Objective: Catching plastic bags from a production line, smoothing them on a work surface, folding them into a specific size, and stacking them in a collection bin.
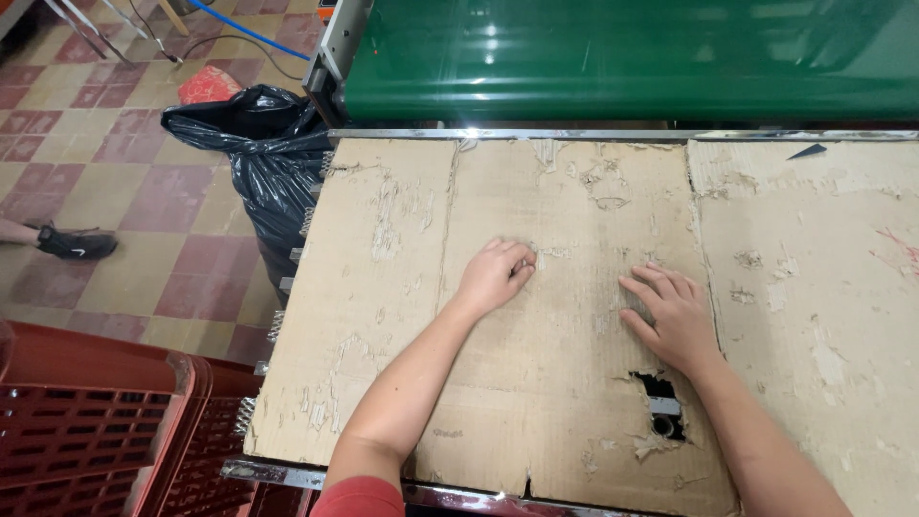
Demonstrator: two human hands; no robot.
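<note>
Both of my hands rest on a worn, torn sheet of brown cardboard [383, 316] that covers a work table. My left hand [495, 276] lies near the middle of the sheet with its fingers curled under, and nothing shows in it. A little to the right, my right hand [672, 316] lies flat with fingers spread, palm down on the cardboard. Neither hand holds anything. Just below my right wrist the cardboard has a ragged hole [661, 407] showing metal beneath.
A green conveyor belt [632, 57] runs along the table's far edge. A full black rubbish bag [263, 153] stands at the table's left. Red plastic crates [86, 431] sit at lower left. Another person's black shoe [75, 243] is on the tiled floor.
</note>
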